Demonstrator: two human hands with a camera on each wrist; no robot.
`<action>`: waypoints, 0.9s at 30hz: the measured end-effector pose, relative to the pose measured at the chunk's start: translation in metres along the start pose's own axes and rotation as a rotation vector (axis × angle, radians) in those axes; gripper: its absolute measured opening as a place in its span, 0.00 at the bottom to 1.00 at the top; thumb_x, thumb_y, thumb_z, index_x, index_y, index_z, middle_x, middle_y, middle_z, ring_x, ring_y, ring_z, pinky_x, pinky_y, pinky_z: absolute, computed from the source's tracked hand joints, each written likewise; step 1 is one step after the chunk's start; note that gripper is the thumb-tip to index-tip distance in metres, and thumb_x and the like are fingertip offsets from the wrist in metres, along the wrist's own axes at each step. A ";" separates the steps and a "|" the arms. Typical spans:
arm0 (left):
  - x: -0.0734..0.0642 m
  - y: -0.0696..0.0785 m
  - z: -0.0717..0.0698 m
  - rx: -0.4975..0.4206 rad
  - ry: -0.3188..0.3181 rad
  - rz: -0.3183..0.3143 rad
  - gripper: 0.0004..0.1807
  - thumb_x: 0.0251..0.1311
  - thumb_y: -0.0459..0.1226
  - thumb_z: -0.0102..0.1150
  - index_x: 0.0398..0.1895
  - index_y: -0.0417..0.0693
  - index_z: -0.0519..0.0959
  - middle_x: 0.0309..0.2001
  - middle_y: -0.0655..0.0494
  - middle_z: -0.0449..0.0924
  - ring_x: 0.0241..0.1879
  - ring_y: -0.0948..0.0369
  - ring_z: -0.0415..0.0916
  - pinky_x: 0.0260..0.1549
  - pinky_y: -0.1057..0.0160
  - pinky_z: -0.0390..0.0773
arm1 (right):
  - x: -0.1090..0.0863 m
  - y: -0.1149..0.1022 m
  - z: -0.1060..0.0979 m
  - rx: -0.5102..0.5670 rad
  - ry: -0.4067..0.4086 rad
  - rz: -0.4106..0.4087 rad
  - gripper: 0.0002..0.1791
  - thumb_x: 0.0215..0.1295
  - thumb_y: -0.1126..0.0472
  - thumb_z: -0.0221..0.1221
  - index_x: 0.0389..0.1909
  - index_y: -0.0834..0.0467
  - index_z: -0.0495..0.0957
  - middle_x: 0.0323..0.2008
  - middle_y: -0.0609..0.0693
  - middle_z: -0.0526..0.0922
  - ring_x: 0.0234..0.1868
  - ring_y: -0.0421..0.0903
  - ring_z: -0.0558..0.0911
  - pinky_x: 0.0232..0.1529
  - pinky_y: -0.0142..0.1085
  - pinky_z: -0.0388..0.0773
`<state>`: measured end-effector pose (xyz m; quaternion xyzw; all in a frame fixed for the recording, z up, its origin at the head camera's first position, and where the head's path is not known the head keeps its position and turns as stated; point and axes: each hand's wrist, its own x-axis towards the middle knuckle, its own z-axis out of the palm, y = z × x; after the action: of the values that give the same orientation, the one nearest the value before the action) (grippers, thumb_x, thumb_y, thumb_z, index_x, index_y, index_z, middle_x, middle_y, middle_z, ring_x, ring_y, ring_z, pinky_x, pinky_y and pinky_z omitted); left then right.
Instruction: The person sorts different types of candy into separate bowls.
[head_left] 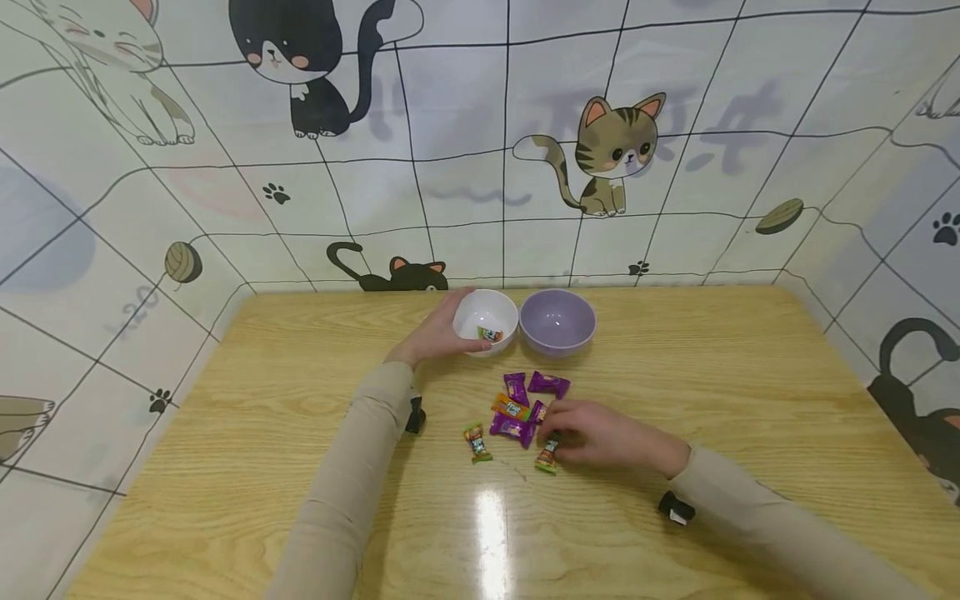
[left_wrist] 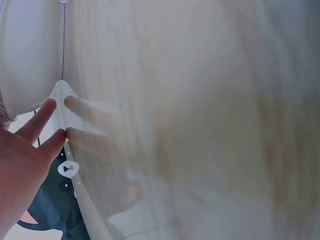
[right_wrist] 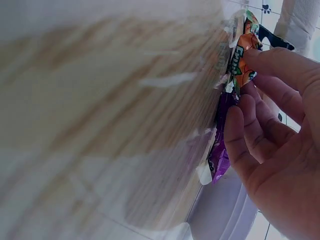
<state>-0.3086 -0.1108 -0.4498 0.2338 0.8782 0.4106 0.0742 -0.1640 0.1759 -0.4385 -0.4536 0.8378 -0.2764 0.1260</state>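
Note:
My left hand [head_left: 438,331] holds the side of a white bowl [head_left: 505,310], thumb at the front and fingers round the far side. In the left wrist view, its fingers [left_wrist: 37,122] lie beside the bowl [left_wrist: 32,55]. One wrapped candy [head_left: 490,334] lies inside. My right hand [head_left: 600,433] pinches a green-and-orange wrapped candy [head_left: 547,457] on the table; the right wrist view shows the thumb on this candy [right_wrist: 245,55]. Close by lie several purple-wrapped candies [head_left: 512,428], an orange candy [head_left: 512,407] and another green-ended candy [head_left: 477,442].
A purple bowl [head_left: 557,346] stands right of the white one, close against it. Both are at the back of the wooden table [head_left: 675,358], before a cat-patterned cloth wall [head_left: 465,192]. A black band piece [head_left: 677,507] sits at the right wrist.

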 end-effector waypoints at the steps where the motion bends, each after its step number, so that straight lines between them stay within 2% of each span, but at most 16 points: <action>1: 0.000 0.000 0.000 -0.002 0.000 0.002 0.57 0.44 0.46 0.77 0.75 0.46 0.52 0.69 0.46 0.56 0.62 0.50 0.63 0.58 0.50 0.66 | 0.001 0.000 0.000 0.004 0.003 0.002 0.11 0.57 0.66 0.65 0.41 0.55 0.82 0.40 0.43 0.76 0.39 0.39 0.76 0.42 0.32 0.76; 4: 0.001 0.001 -0.001 -0.003 0.002 0.010 0.57 0.44 0.45 0.77 0.75 0.45 0.51 0.69 0.46 0.56 0.62 0.50 0.63 0.58 0.49 0.66 | 0.001 -0.001 -0.001 0.014 0.009 0.011 0.09 0.56 0.66 0.66 0.38 0.53 0.82 0.39 0.42 0.76 0.37 0.39 0.74 0.39 0.31 0.75; 13: 0.001 0.000 0.000 -0.008 -0.007 -0.002 0.58 0.44 0.45 0.78 0.75 0.45 0.51 0.69 0.44 0.55 0.62 0.49 0.62 0.60 0.50 0.65 | 0.003 -0.002 -0.001 -0.002 0.039 -0.006 0.09 0.56 0.66 0.66 0.37 0.53 0.81 0.40 0.41 0.77 0.42 0.40 0.77 0.46 0.35 0.76; 27: 0.000 -0.001 0.001 -0.002 0.002 -0.002 0.59 0.44 0.46 0.77 0.76 0.46 0.50 0.70 0.46 0.55 0.62 0.49 0.62 0.60 0.49 0.64 | 0.004 -0.001 0.001 0.051 0.069 -0.002 0.09 0.58 0.66 0.65 0.39 0.54 0.81 0.38 0.41 0.79 0.39 0.40 0.78 0.42 0.34 0.77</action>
<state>-0.3086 -0.1113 -0.4512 0.2327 0.8779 0.4118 0.0740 -0.1651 0.1724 -0.4388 -0.4410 0.8340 -0.3134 0.1085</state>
